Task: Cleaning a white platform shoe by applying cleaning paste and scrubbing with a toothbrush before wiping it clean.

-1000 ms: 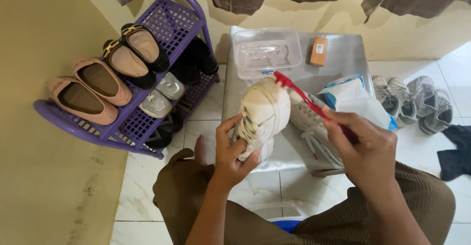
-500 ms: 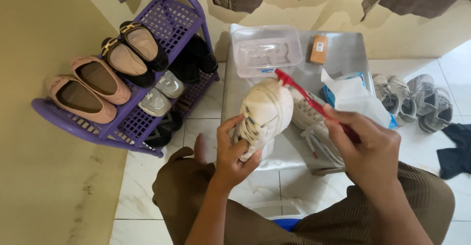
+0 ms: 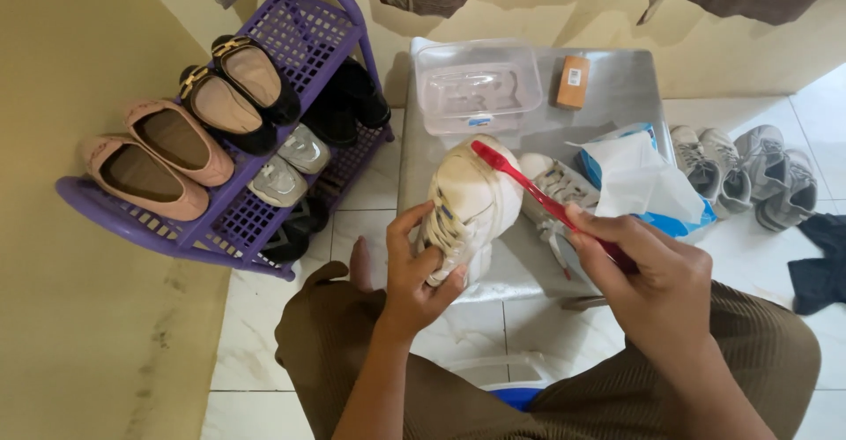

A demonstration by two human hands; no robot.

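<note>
My left hand [image 3: 421,268] grips a white sneaker [image 3: 469,206] by its laced side, holding it up over the grey low table [image 3: 617,87] with the toe pointing away. My right hand [image 3: 648,268] holds a red toothbrush [image 3: 538,195], its bristle head touching the top of the sneaker's toe. The matching white sneaker [image 3: 553,189] lies on the table just behind the brush.
A clear plastic box [image 3: 478,85], a small orange block [image 3: 573,82] and a blue tissue pack [image 3: 643,180] sit on the table. A purple shoe rack [image 3: 291,34] with several shoes stands at left. Grey sneakers [image 3: 749,175] and a dark cloth [image 3: 820,268] lie on the tiles at right.
The toothbrush head has shifted slightly left across the sneaker's toe. Both hands otherwise stay in place.
</note>
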